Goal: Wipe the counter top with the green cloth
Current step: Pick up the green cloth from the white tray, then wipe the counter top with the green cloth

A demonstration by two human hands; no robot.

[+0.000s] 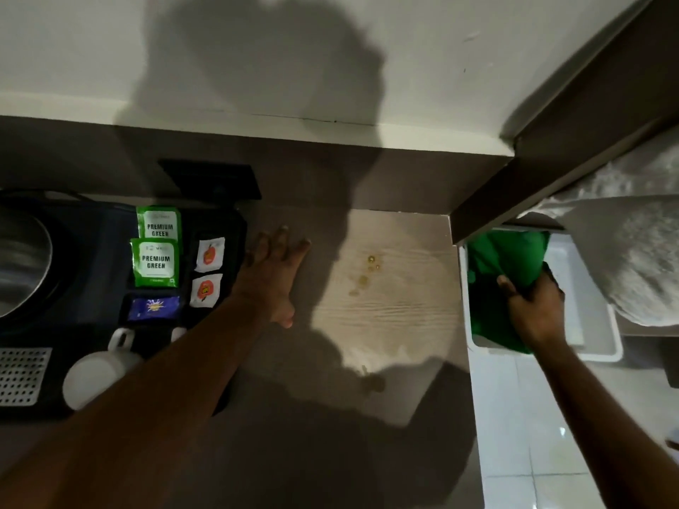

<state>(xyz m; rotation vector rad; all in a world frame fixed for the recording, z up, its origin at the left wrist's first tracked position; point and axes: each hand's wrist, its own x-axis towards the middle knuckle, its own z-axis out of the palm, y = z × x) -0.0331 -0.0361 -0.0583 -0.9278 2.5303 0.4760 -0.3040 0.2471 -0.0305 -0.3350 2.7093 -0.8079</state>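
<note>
The round metal vessel (18, 259) at the far left is cut off by the picture's edge, so its full shape cannot be told; the perforated grey metal grid (24, 376) below it is cut likewise; the white ceramic mug (96, 376) is partly hidden behind the left forearm; the lower part of the crumpled green cloth (505, 266) is covered by the right hand (532, 310), and how far it reaches into the white plastic bin (602, 352) cannot be seen; small print on the green tea sachets (156, 262) is unreadable; the counter's yellowish droplets (369, 268) are too small to identify; the person's shadow darkens the near counter.
</note>
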